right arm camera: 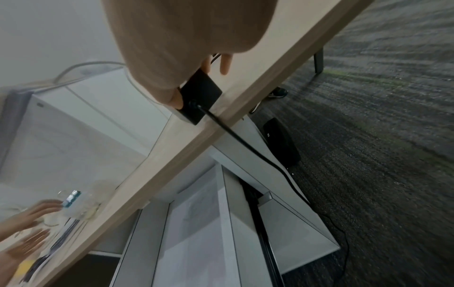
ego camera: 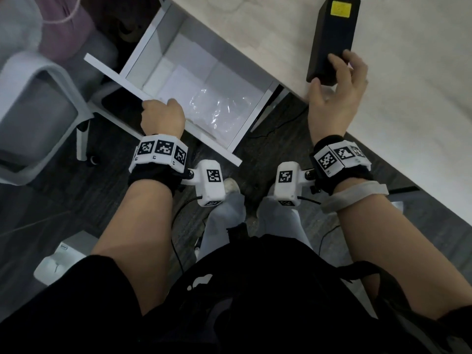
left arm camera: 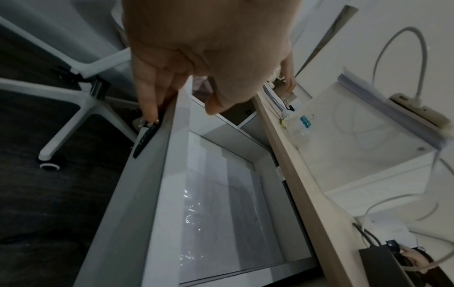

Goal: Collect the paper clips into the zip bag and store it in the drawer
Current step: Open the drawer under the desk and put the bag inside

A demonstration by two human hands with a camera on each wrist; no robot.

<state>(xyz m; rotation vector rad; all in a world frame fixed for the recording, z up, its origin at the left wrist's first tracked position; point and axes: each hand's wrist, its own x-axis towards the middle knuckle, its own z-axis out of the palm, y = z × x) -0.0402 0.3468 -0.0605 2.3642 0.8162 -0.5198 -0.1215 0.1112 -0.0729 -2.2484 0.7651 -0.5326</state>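
Note:
The white drawer (ego camera: 122, 81) under the desk stands pulled out. My left hand (ego camera: 163, 116) grips the top edge of its front panel (left arm camera: 137, 194), fingers (left arm camera: 147, 108) outside and the thumb inside. A crumpled clear plastic sheet or bag (ego camera: 217, 108) lies on the drawer floor (left arm camera: 245, 223). The zip bag (left arm camera: 301, 126) with a blue clip inside lies on the desk near its edge, and another person's hand (right arm camera: 36, 213) touches it. My right hand (ego camera: 329, 72) lies loosely curved over the near end of a black power adapter (ego camera: 332, 29), thumb at its corner.
A grey office chair (ego camera: 38, 111) stands left of the drawer. A white box (left arm camera: 356, 145) with a power strip (left arm camera: 417, 110) and cables sits on the desk. A black speaker (right arm camera: 282, 143) and cords lie on the carpet, and a white box (ego camera: 58, 261) stands by my left leg.

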